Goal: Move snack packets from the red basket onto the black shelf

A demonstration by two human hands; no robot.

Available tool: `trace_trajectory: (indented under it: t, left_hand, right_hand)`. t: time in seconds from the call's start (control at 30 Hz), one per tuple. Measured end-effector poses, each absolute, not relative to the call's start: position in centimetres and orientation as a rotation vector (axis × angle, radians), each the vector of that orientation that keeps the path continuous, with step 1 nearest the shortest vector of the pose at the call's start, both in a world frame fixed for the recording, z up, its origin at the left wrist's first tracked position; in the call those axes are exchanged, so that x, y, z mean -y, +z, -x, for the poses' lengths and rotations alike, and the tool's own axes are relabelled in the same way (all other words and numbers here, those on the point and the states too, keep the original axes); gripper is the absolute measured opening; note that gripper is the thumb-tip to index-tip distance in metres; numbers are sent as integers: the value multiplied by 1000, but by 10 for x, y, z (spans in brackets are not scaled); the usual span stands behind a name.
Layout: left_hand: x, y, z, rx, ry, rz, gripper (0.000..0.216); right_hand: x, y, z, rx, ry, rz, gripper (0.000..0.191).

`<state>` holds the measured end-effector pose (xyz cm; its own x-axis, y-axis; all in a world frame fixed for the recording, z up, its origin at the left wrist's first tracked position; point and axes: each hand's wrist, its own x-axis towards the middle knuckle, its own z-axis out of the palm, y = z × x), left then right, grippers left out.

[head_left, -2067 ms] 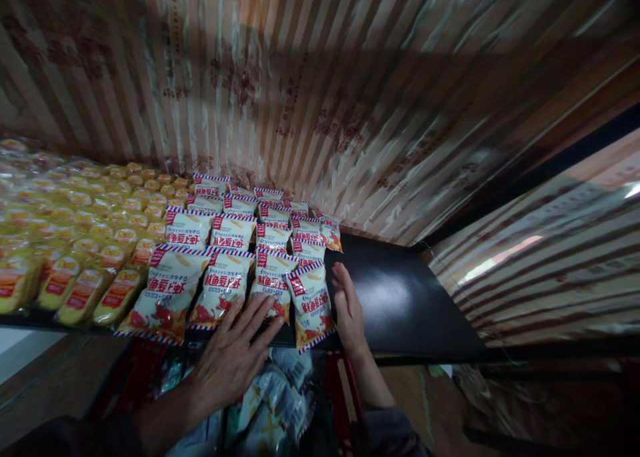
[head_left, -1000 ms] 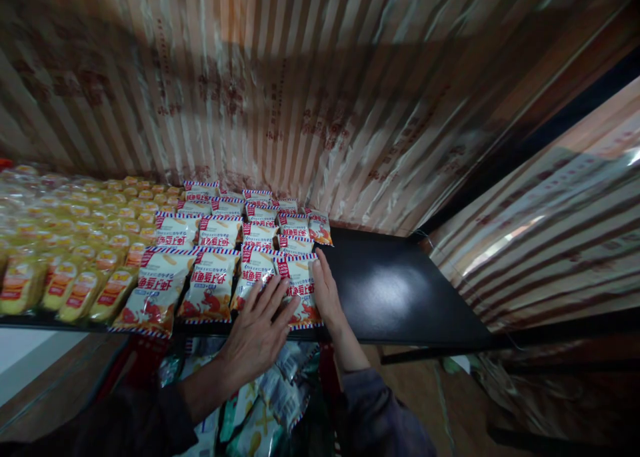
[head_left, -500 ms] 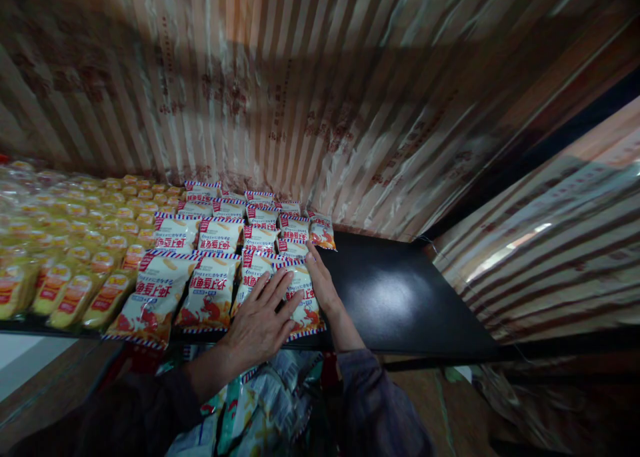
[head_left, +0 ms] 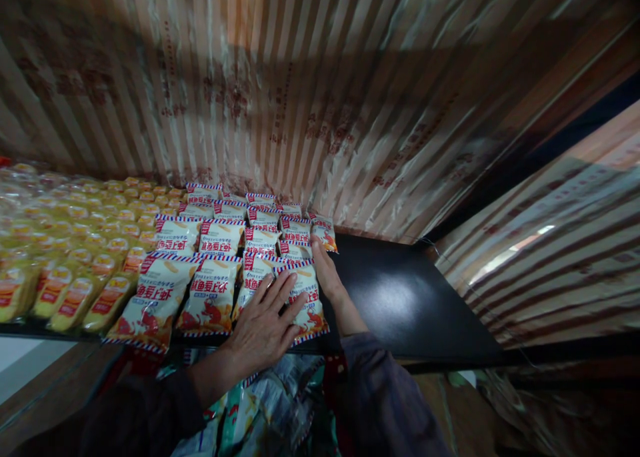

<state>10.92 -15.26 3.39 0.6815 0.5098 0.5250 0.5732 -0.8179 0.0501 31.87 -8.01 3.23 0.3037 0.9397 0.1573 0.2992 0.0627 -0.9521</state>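
Rows of white snack packets (head_left: 215, 290) with red lettering and striped edges lie flat on a black shelf (head_left: 400, 297). My left hand (head_left: 265, 324) rests flat, fingers spread, on the front packets at the shelf's edge. My right hand (head_left: 325, 270) lies open along the right side of the rightmost front packet (head_left: 307, 300), fingers straight and pointing toward the back wall.
Several yellow snack packets (head_left: 70, 244) fill the shelf's left part. A striped foil-like wall (head_left: 300, 97) stands behind. The black shelf continues bare to the right. Below the shelf edge lies a heap of more packets (head_left: 270, 410).
My right hand has slid forward along the side of the right column of packets. My left hand has shifted right onto the front packets. The rightmost front packet has been pressed flat into line.
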Motion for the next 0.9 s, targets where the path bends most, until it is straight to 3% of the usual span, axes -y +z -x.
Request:
trace_trajectory:
  t: [0.27, 0.47, 0.57, 0.7, 0.9]
  left_hand:
    - [155, 41, -108, 889, -807, 2821, 54]
    - [198, 31, -79, 603, -871, 2999, 44]
    - [239, 6, -62, 499, -785, 3185, 40]
    - [286, -26, -53, 890, -426, 3372, 39]
    - [313, -38, -61, 1720, -36, 3370, 36]
  right_hand:
    - [95, 38, -321, 1163, 628, 1416, 63]
    - [195, 40, -297, 1115, 368, 1309, 48]
    - [251, 32, -279, 1083, 410, 1319, 39]
    - [285, 19, -271, 1266, 599, 1524, 34]
    - [280, 0, -285, 1734, 612, 1817, 27]
